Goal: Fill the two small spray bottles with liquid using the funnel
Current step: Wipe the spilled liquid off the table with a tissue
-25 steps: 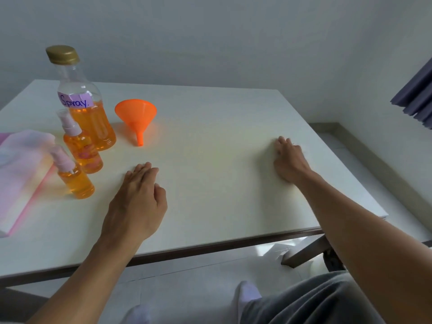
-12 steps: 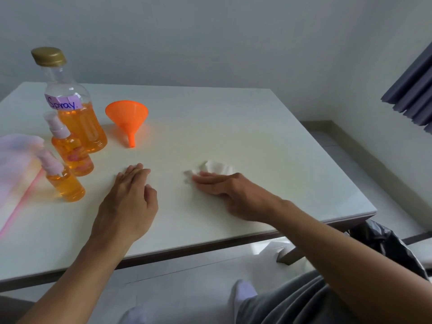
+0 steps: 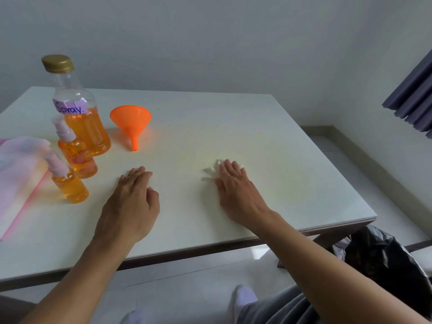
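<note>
Two small spray bottles stand capped at the table's left, both holding orange liquid: the nearer one (image 3: 70, 183) and the one behind it (image 3: 76, 153). Behind them stands the big labelled "Spray" bottle (image 3: 79, 113) with a gold cap, about half full. An orange funnel (image 3: 131, 123) lies on its side to the right of it. My left hand (image 3: 133, 202) rests flat on the table, holding nothing. My right hand (image 3: 236, 185) presses a white tissue (image 3: 210, 170) flat against the tabletop.
A folded pink cloth (image 3: 18, 174) lies at the left edge of the white table (image 3: 280, 160). A bin with a black bag (image 3: 383, 256) sits on the floor below the table's right corner. A dark curtain (image 3: 416, 99) hangs at the right.
My right hand has swept the tissue across the table: from far right toward the centre, then back a little to the right. My left hand stayed put.
</note>
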A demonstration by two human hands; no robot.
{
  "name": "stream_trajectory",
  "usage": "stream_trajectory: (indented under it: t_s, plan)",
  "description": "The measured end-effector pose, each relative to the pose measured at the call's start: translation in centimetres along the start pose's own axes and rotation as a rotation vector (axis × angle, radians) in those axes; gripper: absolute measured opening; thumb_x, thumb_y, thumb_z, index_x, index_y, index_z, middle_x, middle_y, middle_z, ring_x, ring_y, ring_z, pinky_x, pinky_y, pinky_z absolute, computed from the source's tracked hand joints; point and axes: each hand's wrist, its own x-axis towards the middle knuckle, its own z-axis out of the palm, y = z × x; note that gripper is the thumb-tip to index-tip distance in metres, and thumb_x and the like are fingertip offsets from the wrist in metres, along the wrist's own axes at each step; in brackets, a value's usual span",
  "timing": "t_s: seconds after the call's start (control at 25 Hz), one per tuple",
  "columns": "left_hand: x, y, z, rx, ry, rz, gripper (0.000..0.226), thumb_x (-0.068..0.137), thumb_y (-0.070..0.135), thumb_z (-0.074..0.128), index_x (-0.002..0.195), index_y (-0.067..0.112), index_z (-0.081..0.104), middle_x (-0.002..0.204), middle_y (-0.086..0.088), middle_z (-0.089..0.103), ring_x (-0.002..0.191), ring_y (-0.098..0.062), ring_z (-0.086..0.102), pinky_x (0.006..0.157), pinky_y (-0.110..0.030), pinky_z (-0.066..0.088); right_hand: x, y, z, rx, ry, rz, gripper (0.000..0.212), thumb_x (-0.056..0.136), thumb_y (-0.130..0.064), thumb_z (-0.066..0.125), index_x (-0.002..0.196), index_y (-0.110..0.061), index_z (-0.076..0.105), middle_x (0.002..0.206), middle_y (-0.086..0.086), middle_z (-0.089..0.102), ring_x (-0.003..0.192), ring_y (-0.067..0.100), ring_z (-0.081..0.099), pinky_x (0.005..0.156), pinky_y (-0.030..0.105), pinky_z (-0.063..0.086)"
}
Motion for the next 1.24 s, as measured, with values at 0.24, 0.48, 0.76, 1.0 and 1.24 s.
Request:
stream_trajectory:
  t_s: [0.24, 0.48, 0.76, 1.0, 1.24]
  plan:
    - [0.1, -0.2, 0.0, -0.012, -0.002, 0.008, 0.050, 0.101, 0.028, 0.035, 0.149, 0.020, 0.035, 0.160, -0.001, 0.027, 0.149, -0.023, 0.020, 0.116, -0.038, 0.022, 2.0, -0.3, 0.4, 0.087, -0.082, -0.267, 0.064, 0.094, 0.014, 0.038, 0.154, -0.009, 0.042, 0.157, 0.012, 0.046, 0.148, 0.027, 0.037, 0.127, 0.038, 0.019]
    - [0.0, -0.2, 0.2, -0.006, 0.004, 0.000, 0.051, 0.101, 0.030, 0.033, 0.151, 0.021, 0.032, 0.161, 0.001, 0.024, 0.149, -0.022, 0.017, 0.117, -0.037, 0.019, 2.3, 13.3, -4.6, -0.126, -0.065, 0.150, 0.058, 0.097, 0.002, 0.040, 0.152, -0.013, 0.044, 0.158, 0.013, 0.045, 0.147, 0.034, 0.039, 0.119, 0.039, 0.033]
    - [0.1, 0.0, 0.2, -0.020, 0.010, -0.011, 0.051, 0.100, 0.030, 0.036, 0.150, 0.021, 0.034, 0.160, 0.001, 0.026, 0.149, -0.021, 0.018, 0.116, -0.036, 0.022, 11.3, 4.9, -0.9, 0.023, 0.048, 0.353, 0.049, 0.099, 0.001, 0.036, 0.147, 0.006, 0.039, 0.154, 0.028, 0.039, 0.145, 0.039, 0.034, 0.122, 0.042, 0.023]
    - [0.2, 0.0, -0.1, -0.012, 0.014, 0.010, 0.049, 0.100, 0.027, 0.038, 0.148, 0.019, 0.039, 0.159, -0.001, 0.028, 0.149, -0.022, 0.020, 0.116, -0.036, 0.021, 4.3, -4.5, 1.9, 0.080, -0.143, -0.323, 0.081, 0.084, 0.019, 0.036, 0.160, -0.004, 0.022, 0.169, 0.013, 0.017, 0.158, 0.027, 0.010, 0.128, 0.033, 0.001]
    - [0.2, -0.3, 0.1, 0.008, 0.002, 0.010, 0.050, 0.100, 0.030, 0.033, 0.149, 0.018, 0.037, 0.160, -0.001, 0.027, 0.149, -0.024, 0.020, 0.117, -0.039, 0.021, -1.0, 9.1, -3.6, -0.077, -0.164, -0.186, 0.093, 0.076, 0.020, 0.030, 0.161, -0.018, 0.025, 0.169, 0.004, 0.019, 0.157, 0.020, 0.012, 0.128, 0.032, 0.003]
